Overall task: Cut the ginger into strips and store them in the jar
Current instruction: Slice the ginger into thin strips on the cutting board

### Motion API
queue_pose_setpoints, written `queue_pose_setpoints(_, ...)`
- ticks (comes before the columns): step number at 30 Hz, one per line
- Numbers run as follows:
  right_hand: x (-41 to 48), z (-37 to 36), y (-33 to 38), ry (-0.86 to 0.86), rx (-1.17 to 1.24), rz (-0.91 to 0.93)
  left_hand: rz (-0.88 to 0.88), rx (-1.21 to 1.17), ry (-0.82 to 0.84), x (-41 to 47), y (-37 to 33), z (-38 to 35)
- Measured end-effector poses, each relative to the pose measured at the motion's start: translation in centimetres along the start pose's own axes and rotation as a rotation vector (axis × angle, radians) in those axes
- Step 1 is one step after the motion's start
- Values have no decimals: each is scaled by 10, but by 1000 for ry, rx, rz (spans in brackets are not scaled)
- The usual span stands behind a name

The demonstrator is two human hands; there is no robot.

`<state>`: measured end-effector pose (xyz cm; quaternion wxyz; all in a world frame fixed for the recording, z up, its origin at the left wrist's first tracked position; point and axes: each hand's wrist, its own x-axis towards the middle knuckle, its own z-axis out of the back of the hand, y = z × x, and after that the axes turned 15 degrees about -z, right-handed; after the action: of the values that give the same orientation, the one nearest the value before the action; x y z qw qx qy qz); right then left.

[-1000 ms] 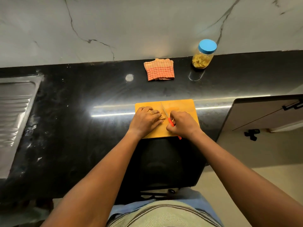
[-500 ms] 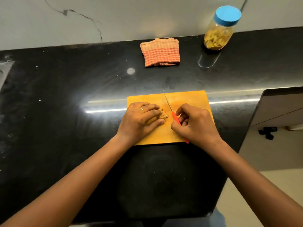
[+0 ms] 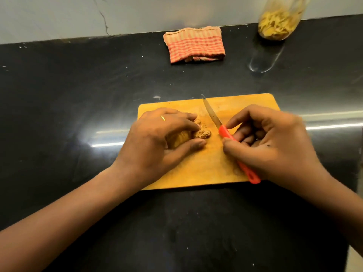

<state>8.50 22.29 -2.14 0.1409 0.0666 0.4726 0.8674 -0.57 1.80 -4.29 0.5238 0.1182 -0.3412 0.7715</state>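
A knobbly brown ginger piece (image 3: pixel 202 132) lies on the yellow cutting board (image 3: pixel 200 169) at the middle of the black counter. My left hand (image 3: pixel 157 140) curls over the ginger and holds it down, hiding most of it. My right hand (image 3: pixel 273 142) grips the red handle of a small knife (image 3: pixel 225 134); its blade points away, just right of the ginger. A clear jar (image 3: pixel 279 22) with yellowish strips inside stands at the far right by the wall, its top cut off by the frame.
A folded red-checked cloth (image 3: pixel 194 46) lies at the back of the counter (image 3: pixel 78 95) against the marble wall. The counter's front right corner drops off beyond my right forearm.
The view has tilted down and closer, so the jar's lid left the frame. My right hand's fingers have loosened around the knife handle; my left hand stays on the ginger.
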Motion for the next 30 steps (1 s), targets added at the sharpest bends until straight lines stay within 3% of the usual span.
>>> queue_pose_setpoints(15,-11,-1,0,90,16,39,19,-7,-38,-12,-16,5)
queue_pose_setpoints(22,-40,-4,1,134,13,78,139,-135,43,-20,-38,24)
queue_pose_setpoints(30,-67,-7,7,32,-72,196,26,-209,47,-37,-45,31)
